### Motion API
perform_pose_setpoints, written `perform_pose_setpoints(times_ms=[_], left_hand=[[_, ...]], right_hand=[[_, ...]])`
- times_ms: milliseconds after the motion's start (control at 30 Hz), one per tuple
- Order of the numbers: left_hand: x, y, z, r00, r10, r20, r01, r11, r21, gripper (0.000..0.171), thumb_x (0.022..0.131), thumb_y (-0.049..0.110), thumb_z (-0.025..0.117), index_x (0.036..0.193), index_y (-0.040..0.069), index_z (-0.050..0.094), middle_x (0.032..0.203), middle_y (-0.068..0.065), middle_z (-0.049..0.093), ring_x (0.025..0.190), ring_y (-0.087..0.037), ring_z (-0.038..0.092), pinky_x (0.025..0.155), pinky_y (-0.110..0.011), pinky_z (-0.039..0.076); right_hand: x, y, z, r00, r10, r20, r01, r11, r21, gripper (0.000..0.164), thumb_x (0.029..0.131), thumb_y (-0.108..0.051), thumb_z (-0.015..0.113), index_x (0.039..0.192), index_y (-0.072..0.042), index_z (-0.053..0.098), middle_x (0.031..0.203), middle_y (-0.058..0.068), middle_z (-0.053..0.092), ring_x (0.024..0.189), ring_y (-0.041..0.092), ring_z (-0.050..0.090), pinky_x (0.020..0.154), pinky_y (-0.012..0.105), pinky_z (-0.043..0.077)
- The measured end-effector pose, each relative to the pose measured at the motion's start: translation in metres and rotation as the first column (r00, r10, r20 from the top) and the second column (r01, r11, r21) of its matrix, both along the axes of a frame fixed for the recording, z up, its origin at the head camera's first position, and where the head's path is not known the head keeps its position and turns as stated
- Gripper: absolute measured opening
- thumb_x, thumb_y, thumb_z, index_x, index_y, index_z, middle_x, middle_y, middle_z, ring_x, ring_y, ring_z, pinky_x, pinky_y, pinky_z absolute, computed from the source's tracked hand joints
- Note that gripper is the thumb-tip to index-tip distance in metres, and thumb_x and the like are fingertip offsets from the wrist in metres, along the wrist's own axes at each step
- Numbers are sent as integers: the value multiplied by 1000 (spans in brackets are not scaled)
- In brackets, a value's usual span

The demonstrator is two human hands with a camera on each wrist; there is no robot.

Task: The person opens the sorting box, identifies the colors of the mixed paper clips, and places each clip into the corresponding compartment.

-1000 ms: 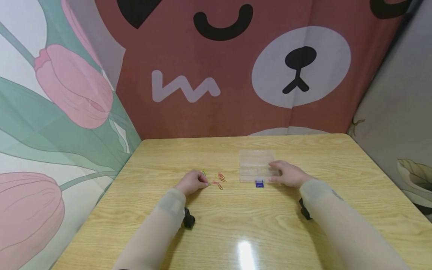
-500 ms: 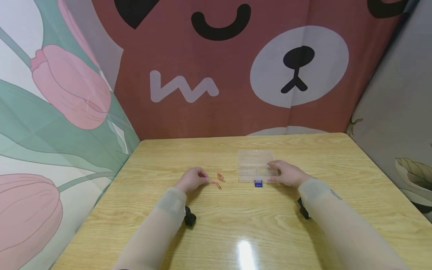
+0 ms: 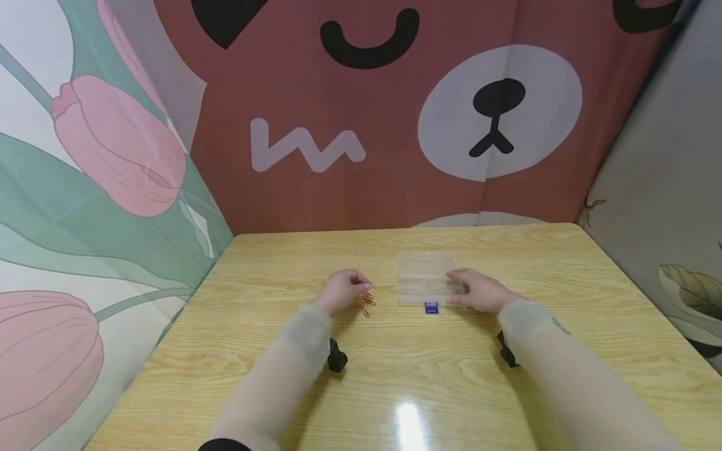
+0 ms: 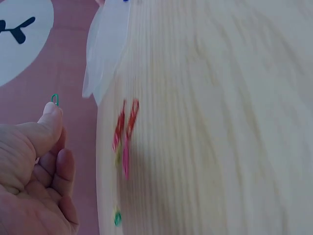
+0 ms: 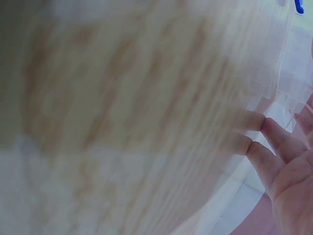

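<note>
Green wire paper clip (image 4: 55, 96), mid-left in the wrist view, could drop if the pinching left hand (image 3: 342, 291) slackens; loosely spread, the right hand (image 3: 484, 291) touches a clear plastic box (image 3: 425, 264).

Paper clips (image 4: 120, 126) blurred (left wrist view), blue latch (image 5: 299, 6) cut off

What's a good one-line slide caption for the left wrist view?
Left hand pinching a green paper clip, with other clips, red and pink among them, blurred on the wooden table.
</note>
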State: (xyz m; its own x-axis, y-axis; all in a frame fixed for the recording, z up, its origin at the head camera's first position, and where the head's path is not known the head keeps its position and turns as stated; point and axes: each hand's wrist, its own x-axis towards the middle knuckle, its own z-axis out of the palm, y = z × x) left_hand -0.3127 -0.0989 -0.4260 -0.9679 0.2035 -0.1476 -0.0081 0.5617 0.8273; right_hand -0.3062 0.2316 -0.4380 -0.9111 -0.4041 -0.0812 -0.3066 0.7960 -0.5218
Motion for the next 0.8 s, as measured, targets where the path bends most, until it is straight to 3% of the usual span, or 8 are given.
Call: perform_pose_setpoints(times_ms=[100,233,333,433,633,800], left_hand=[[-1,12,3,1000,7,-4,-7,1000,5,15,94,26,64,99,12,67,101,-7,63,84,-23,58,66,-37,54],[-2,27,7,997,-13,-73,9,999,-50,13,93,29,65,95,16,67,95,-1,63,75,-20,53,61,-34,48],[-4,38,7,988,-27,-149,13,996,-93,12,93,28,66,93,16,67,91,2,63,75,-17,52,65,-32,45],[-7,48,6,983,-17,-184,1,996,-88,11,92,27,67,91,16,69,89,4,63,77,-15,53,69,-31,45],[-12,66,3,983,8,-181,-26,995,-98,12,90,28,70,88,17,69,86,5,63,75,-14,54,66,-29,45],[-15,77,2,981,-7,-194,-21,990,-139,11,92,28,67,90,18,69,86,6,63,76,-12,55,67,-28,45]], right_hand=[[0,0,1,1000,-1,1,1,1000,-2,75,92,-41,64,146,0,35,149,28,29,134,48,28,106,60,23],[1,0,1,1000,0,-6,0,1000,-5,75,91,-41,64,146,1,35,149,28,30,134,48,28,106,60,23],[2,-1,1,1000,2,-11,-2,1000,-8,73,92,-39,65,145,1,36,148,28,31,134,48,29,107,60,23],[2,-1,1,1000,1,-11,-2,1000,-7,72,92,-38,64,145,1,36,149,28,30,134,48,29,107,60,23],[1,-2,0,1000,-8,0,8,1000,-5,72,92,-37,65,146,0,36,149,27,30,134,47,29,107,59,24],[2,-2,1,1000,-7,0,7,1000,-3,72,92,-38,64,146,0,35,149,27,30,134,47,30,107,59,24]])
